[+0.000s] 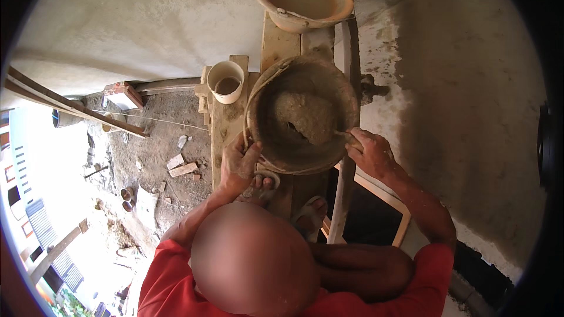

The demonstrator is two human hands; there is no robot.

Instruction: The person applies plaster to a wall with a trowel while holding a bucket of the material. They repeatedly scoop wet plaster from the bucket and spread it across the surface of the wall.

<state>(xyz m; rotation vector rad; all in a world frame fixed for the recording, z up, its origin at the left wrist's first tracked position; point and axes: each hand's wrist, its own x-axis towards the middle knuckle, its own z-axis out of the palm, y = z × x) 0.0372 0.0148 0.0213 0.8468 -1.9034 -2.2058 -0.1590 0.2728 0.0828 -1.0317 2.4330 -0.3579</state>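
A round tub (351,91) sits on wooden planks (225,126) in front of the squatting person, between the two hands. Its rim and inner wall are crusted with grey-brown residue, a thin wire-like handle lies along its left side, and its mouth faces upward. Inside, a wet, lumpy mound of grey-brown mortar (302,114) rises in the middle, smooth and glistening in places, with a small dark hollow at its lower left. The left hand (239,167) is partly closed on the tub's near-left rim, thumb toward the inside. The right hand (371,151) is wrapped around the handle of a tool (355,143) at the near-right rim; the tool's working end is hidden at the mortar. A small white pail (225,96) stands just left of the tub; a wider bucket (292,22) of cloudy liquid stands beyond it.
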